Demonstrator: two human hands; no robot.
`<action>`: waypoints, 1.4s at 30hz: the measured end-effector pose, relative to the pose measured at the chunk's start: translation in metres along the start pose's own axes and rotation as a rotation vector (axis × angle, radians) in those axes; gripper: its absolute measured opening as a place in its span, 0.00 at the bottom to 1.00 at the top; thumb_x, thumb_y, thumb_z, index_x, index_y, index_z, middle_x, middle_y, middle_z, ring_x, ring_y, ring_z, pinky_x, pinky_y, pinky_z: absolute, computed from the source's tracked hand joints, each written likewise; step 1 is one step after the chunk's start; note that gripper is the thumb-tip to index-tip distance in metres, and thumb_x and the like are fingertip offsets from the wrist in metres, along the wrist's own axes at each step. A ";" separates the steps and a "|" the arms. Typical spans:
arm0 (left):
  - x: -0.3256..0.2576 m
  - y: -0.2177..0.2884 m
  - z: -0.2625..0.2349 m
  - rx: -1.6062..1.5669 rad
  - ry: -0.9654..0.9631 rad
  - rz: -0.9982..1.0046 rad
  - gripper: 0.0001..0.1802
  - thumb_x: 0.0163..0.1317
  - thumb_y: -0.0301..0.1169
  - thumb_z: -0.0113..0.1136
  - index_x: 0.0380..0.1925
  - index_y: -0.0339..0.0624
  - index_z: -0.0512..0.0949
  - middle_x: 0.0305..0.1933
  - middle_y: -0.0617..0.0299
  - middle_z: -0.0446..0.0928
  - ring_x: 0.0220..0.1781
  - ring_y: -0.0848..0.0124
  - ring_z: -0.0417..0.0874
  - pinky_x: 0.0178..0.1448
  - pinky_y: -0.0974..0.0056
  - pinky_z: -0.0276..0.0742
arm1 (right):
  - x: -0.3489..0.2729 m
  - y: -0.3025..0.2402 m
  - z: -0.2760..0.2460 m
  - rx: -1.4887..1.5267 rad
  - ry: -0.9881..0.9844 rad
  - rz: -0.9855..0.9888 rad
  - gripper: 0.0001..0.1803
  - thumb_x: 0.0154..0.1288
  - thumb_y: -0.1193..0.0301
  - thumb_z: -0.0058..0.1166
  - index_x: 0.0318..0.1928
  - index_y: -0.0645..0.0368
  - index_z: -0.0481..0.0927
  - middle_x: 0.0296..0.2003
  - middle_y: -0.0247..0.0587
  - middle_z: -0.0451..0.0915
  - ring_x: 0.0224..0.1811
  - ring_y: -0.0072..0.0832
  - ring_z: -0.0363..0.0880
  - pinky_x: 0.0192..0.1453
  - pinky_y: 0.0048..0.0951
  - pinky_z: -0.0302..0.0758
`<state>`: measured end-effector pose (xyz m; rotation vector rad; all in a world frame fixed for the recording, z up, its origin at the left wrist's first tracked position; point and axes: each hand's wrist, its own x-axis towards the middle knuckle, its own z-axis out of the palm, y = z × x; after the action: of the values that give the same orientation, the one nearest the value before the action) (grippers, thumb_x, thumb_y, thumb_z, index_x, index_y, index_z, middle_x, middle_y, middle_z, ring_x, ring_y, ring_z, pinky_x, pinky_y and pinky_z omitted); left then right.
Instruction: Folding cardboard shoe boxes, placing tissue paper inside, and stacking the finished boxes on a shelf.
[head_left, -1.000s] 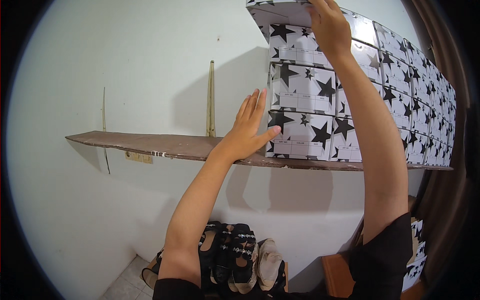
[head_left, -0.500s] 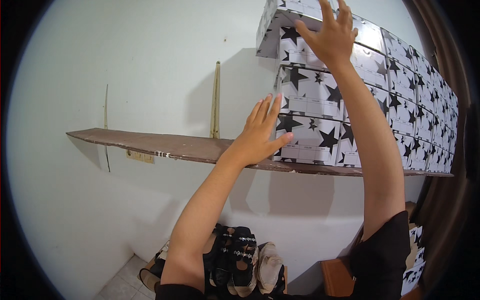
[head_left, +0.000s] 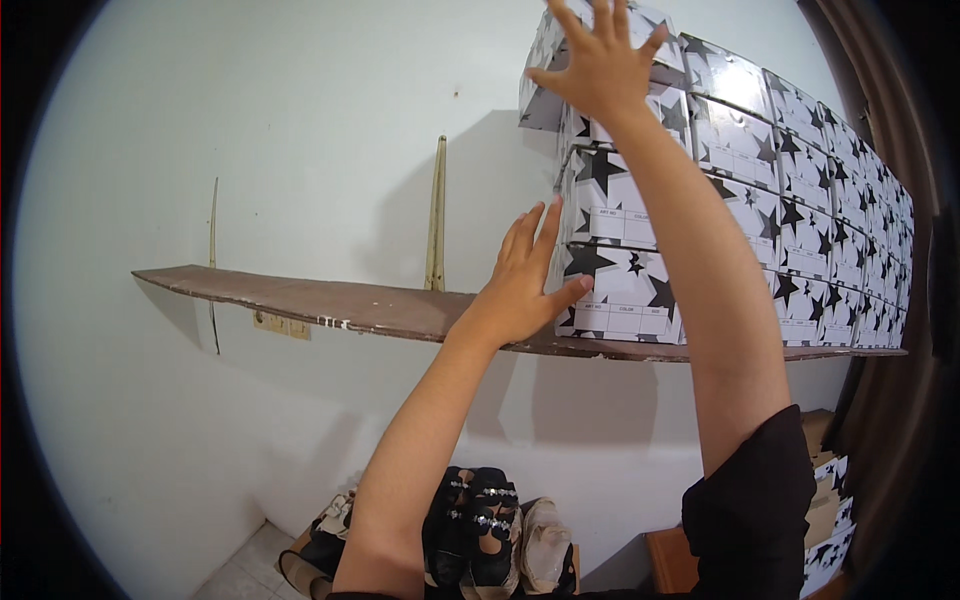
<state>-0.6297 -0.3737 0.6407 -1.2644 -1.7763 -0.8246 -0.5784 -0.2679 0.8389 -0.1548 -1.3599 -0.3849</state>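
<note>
White cardboard boxes with black stars, shaped like shoeboxes, stand in stacked columns on a brown wall shelf. My right hand [head_left: 603,72] is raised with spread fingers at the top box [head_left: 545,85] of the leftmost column. That box juts out to the left past the boxes under it; whether my palm presses on it, I cannot tell. Lower down, my left hand [head_left: 522,285] is open, its fingers pointing up beside the left edge of the column. Its thumb lies at the front of the bottom box [head_left: 620,290]. Nothing is held in either hand.
The brown shelf [head_left: 380,302] runs left along the white wall, near metal brackets [head_left: 437,215] and a socket [head_left: 280,323]. Below are black sandals [head_left: 490,530], pale shoes [head_left: 545,545], an orange-brown piece of furniture [head_left: 672,560] and more star boxes [head_left: 828,555]. A brown curtain [head_left: 885,400] hangs at right.
My right hand has moved left across the front of the top box, showing that box's right end. My left hand keeps its place by the column. The whole view has shifted slightly.
</note>
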 end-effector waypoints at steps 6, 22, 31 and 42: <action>-0.001 -0.001 0.001 -0.003 -0.025 -0.005 0.51 0.58 0.56 0.52 0.70 0.45 0.37 0.72 0.41 0.40 0.74 0.48 0.39 0.73 0.50 0.43 | 0.008 -0.002 0.036 -0.046 0.201 -0.141 0.23 0.59 0.64 0.54 0.56 0.35 0.71 0.62 0.55 0.61 0.65 0.52 0.59 0.63 0.64 0.53; 0.003 -0.001 0.007 0.015 -0.028 -0.048 0.50 0.57 0.58 0.52 0.70 0.51 0.37 0.72 0.41 0.41 0.73 0.45 0.40 0.72 0.48 0.46 | -0.013 -0.042 0.042 -0.338 -0.035 -0.223 0.19 0.59 0.73 0.46 0.51 0.59 0.78 0.65 0.37 0.61 0.72 0.31 0.49 0.74 0.46 0.32; 0.003 -0.021 0.007 0.560 0.278 -0.520 0.40 0.60 0.37 0.50 0.68 0.39 0.44 0.71 0.40 0.42 0.74 0.46 0.38 0.69 0.36 0.37 | -0.025 -0.068 0.070 -0.815 -0.344 -0.598 0.22 0.66 0.60 0.34 0.54 0.50 0.76 0.64 0.33 0.64 0.72 0.23 0.46 0.73 0.48 0.21; 0.001 -0.013 0.007 0.487 0.509 -0.340 0.38 0.66 0.48 0.41 0.70 0.50 0.40 0.72 0.39 0.36 0.74 0.44 0.33 0.67 0.32 0.28 | -0.013 -0.062 0.098 -1.048 -0.762 -0.423 0.29 0.66 0.57 0.36 0.67 0.46 0.60 0.69 0.35 0.55 0.74 0.33 0.42 0.70 0.55 0.17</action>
<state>-0.6439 -0.3707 0.6377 -0.3950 -1.6430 -0.7482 -0.6931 -0.2910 0.8404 -0.9623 -1.8053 -1.4933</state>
